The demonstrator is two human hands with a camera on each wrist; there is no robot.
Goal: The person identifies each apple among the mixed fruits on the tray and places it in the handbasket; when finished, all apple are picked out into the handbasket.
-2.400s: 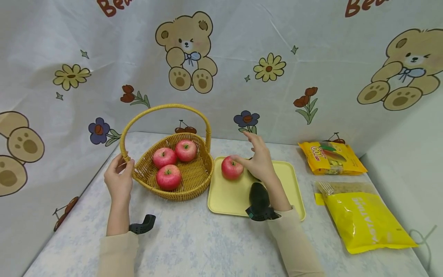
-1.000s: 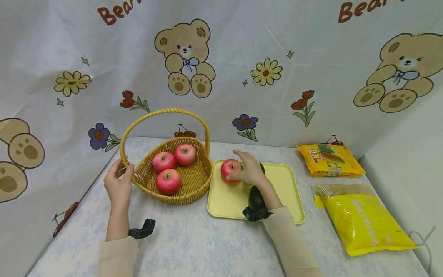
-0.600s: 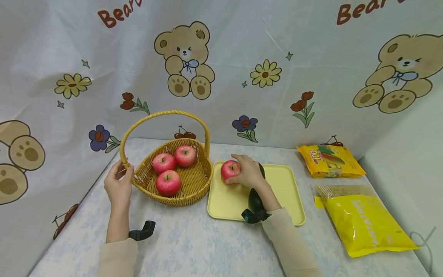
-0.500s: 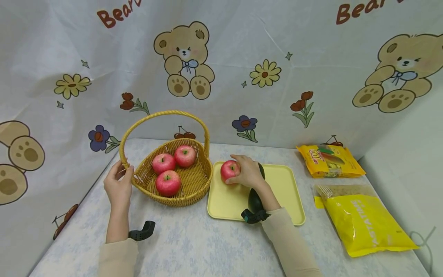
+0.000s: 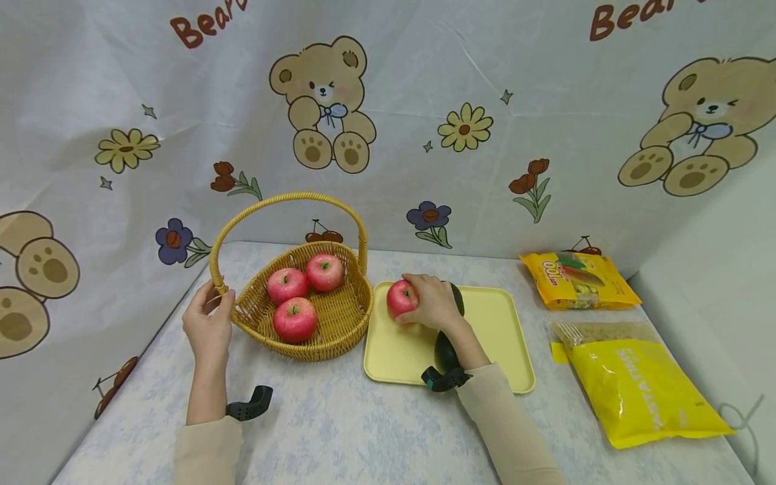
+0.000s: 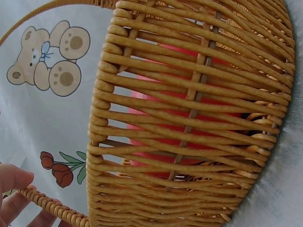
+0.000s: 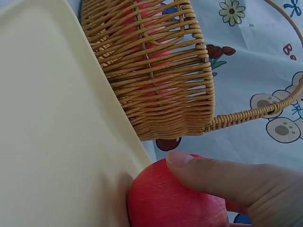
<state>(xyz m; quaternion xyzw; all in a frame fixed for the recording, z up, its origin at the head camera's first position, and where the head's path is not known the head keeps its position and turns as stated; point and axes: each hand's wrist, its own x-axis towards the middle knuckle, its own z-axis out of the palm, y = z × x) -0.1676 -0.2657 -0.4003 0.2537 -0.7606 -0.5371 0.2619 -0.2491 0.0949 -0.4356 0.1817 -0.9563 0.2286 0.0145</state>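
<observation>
In the head view my left hand (image 5: 208,327) holds the lower left end of the arched handle (image 5: 287,197) of a wicker basket (image 5: 339,323). Three red apples lie inside, the nearest apple (image 5: 295,320) towards the front. My right hand (image 5: 435,303) grips another red apple (image 5: 401,299) at the left end of a pale yellow tray (image 5: 497,337). Thumb and fingers lie on either side of that fruit. The right wrist view shows the thumb across the apple (image 7: 170,198), close to the tray's rim; the other fingers are mostly hidden. In the left wrist view, fingers wrap the handle (image 6: 52,206).
Dark green rounded produce (image 5: 445,353) lies on the tray, partly under my right wrist; whether one piece or two I cannot tell. A yellow snack packet (image 5: 578,281) and a larger yellow bag (image 5: 645,387) lie to the right. A bear-printed cloth (image 5: 388,135) hangs behind.
My right hand has come down and left onto the apple on the tray, its fingers now round it. My left hand has stayed on the basket handle. The head view has tilted slightly.
</observation>
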